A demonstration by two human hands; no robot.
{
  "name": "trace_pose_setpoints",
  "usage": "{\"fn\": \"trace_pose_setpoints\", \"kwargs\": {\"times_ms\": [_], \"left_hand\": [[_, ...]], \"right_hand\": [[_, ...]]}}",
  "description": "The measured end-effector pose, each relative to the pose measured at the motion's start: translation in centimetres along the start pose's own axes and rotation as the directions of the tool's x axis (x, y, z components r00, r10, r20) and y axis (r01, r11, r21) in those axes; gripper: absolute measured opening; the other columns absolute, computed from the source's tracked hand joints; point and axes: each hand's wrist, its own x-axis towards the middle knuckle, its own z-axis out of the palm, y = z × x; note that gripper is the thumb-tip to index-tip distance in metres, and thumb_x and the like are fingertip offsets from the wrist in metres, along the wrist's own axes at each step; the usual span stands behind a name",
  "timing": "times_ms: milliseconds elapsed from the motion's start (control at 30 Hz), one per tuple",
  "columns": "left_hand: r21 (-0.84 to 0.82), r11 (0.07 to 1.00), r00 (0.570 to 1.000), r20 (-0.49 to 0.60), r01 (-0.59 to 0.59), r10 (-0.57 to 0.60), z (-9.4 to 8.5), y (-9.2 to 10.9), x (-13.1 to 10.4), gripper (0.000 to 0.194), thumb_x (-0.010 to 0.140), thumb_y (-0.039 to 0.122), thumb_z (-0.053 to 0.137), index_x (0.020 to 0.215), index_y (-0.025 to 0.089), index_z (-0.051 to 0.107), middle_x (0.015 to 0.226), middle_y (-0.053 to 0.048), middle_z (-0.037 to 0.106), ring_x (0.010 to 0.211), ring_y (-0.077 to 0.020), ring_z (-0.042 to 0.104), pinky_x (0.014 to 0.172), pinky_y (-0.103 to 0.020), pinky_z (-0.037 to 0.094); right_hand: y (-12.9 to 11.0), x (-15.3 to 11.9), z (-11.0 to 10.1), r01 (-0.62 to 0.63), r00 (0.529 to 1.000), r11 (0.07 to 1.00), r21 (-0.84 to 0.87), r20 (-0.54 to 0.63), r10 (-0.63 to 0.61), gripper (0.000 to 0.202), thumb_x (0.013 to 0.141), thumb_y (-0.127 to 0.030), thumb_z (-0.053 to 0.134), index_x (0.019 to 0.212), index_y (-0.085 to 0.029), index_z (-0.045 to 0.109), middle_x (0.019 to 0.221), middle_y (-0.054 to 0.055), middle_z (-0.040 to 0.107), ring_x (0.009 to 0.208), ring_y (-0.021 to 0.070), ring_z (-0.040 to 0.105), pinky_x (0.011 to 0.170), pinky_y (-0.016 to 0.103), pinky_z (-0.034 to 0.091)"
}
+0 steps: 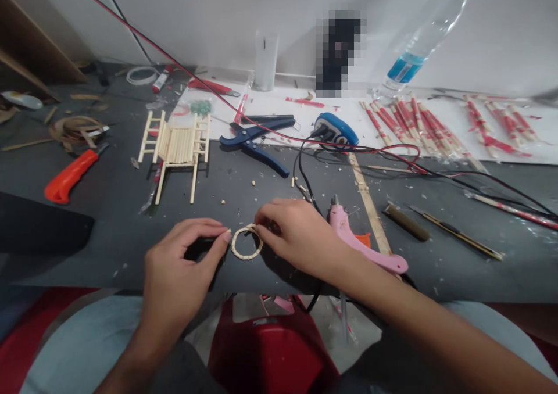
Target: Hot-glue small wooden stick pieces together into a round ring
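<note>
A small ring made of short pale wooden pieces (247, 258) is held just above the front of the dark table. My right hand (296, 231) pinches the ring at its upper right side. Close to the ring's left side, my left hand (185, 260) pinches a tiny pale wooden piece (229, 232) between thumb and forefinger. A miniature chair of pale sticks (178, 144) stands behind my left hand. To the right of my right hand lies a pink glue gun (349, 231), partly behind my forearm.
Blue-handled cutters (257, 144) lie mid-table, with wood bits nearby. An orange-handled tool (72, 176) is at left. Black and red cables cross the right side. Bundled red-wrapped sticks (418, 124) and a plastic bottle (422, 45) are at the back. A craft knife (457, 231) lies right.
</note>
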Motion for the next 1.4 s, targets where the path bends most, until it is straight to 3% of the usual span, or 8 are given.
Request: {"fn": "trace_pose_setpoints", "kwargs": {"times_ms": [167,333,900,1400], "left_hand": [[0.116,0.992,0.998,-0.05,-0.042,0.048,0.8,-0.7,-1.2,0.013,0.089,0.036,0.076,0.08,0.027,0.078,0.097,-0.004,0.082,0.092,-0.0273,0.074,0.092,-0.047,0.051],[0.229,0.969,0.993,-0.048,-0.09,0.104,1.6,-1.0,-1.2,0.013,0.091,0.033,0.075,0.08,0.028,0.077,0.099,-0.003,0.083,0.096,-0.0288,0.074,0.092,-0.046,0.048],[0.27,0.957,0.993,-0.004,-0.108,0.114,1.7,-0.7,-1.0,0.013,0.092,0.033,0.073,0.081,0.028,0.076,0.095,-0.004,0.084,0.099,-0.0326,0.073,0.088,-0.048,0.045],[0.326,0.937,0.991,0.005,-0.126,0.132,2.0,-0.6,-1.0,0.013,0.093,0.034,0.073,0.082,0.029,0.077,0.097,-0.003,0.085,0.1,-0.0339,0.073,0.086,-0.048,0.045]], "right_hand": [[-1.3,0.1,1.6,-0.063,0.996,0.995,0.075,-0.062,0.068,0.013,0.097,-0.015,0.062,0.091,-0.016,0.073,0.086,0.004,0.072,0.08,0.0176,0.064,0.073,0.03,0.04],[-1.4,0.2,2.5,-0.09,0.99,0.987,0.13,-0.094,0.103,0.012,0.095,-0.015,0.063,0.087,-0.017,0.071,0.083,0.004,0.071,0.077,0.0172,0.062,0.071,0.03,0.038],[-1.5,0.1,2.3,-0.138,0.983,0.977,0.162,-0.095,0.155,0.014,0.091,-0.014,0.062,0.082,-0.017,0.073,0.078,0.004,0.073,0.071,0.0169,0.059,0.067,0.03,0.034],[-1.0,0.1,2.7,-0.104,0.986,0.966,0.236,-0.099,0.131,0.014,0.089,-0.012,0.062,0.081,-0.017,0.071,0.075,0.001,0.07,0.069,0.0145,0.058,0.067,0.028,0.036]]}}
